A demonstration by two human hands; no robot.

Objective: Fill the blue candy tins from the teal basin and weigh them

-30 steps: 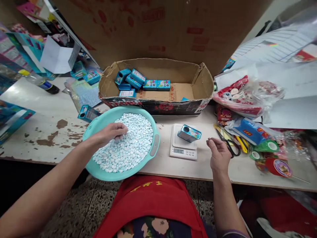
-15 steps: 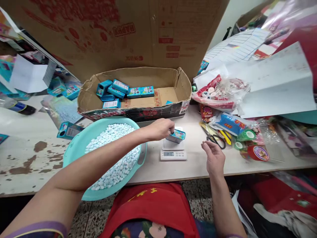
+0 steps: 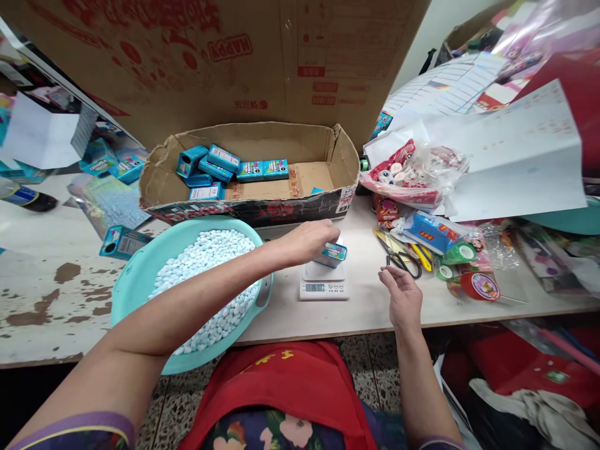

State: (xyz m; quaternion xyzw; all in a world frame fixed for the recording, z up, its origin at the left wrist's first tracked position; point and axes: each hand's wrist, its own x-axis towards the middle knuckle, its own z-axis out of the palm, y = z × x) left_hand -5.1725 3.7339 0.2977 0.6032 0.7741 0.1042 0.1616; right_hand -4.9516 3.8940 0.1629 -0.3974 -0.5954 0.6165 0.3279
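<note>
My left hand [image 3: 312,242] is closed, fingertips bunched over a small blue tin [image 3: 334,254]; what they hold, if anything, is hidden. The tin stands on a white digital scale [image 3: 324,290] whose display is lit. Under my left forearm sits a turquoise basin [image 3: 125,299], full of small pale-blue candies [image 3: 206,262]. My right hand [image 3: 404,299] hovers by the table's front edge, its fingers loosely curled and slightly apart, with nothing visible in them. Just beyond its fingertips lie black-handled scissors [image 3: 407,262].
A torn cardboard box [image 3: 253,134] with several blue tins [image 3: 224,159] stands behind the scale. Another blue tin [image 3: 122,242] lies left of the basin. To the right are a yellow cutter [image 3: 424,256], green tape [image 3: 462,252], a red round container [image 3: 482,286] and a plastic bag [image 3: 434,175].
My left hand has lifted slightly and shifted over the tin. The scale's number has changed, apparently from about 141 to 153. My right hand stays nearly still; the whole view shifts a little.
</note>
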